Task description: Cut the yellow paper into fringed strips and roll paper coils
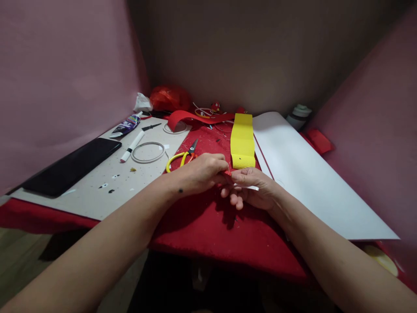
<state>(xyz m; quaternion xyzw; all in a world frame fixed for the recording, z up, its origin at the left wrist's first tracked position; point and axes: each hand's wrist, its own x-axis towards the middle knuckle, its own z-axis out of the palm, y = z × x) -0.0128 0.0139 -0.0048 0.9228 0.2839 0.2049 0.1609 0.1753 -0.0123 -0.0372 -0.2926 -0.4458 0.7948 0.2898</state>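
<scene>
My left hand (208, 169) and my right hand (254, 184) meet above the red cloth. Between their fingertips is a small red piece (228, 173), pinched from both sides; its exact shape is mostly hidden. A narrow white strip (252, 188) sticks out under my right thumb, and the other fingers of that hand are loosely curled below. Just beyond my left hand lie scissors (177, 161) with yellow handles. A yellow corrugated paper strip (243, 139) lies beyond my right hand.
A grey board (94, 204) on the left carries a black phone (74, 165), a marker (132, 148), a grey ring (148, 152), a glue tube (127, 125) and small paper scraps. A red corrugated strip (192, 116) curves behind. White sheet (309, 174) and bottle (299, 116) are right.
</scene>
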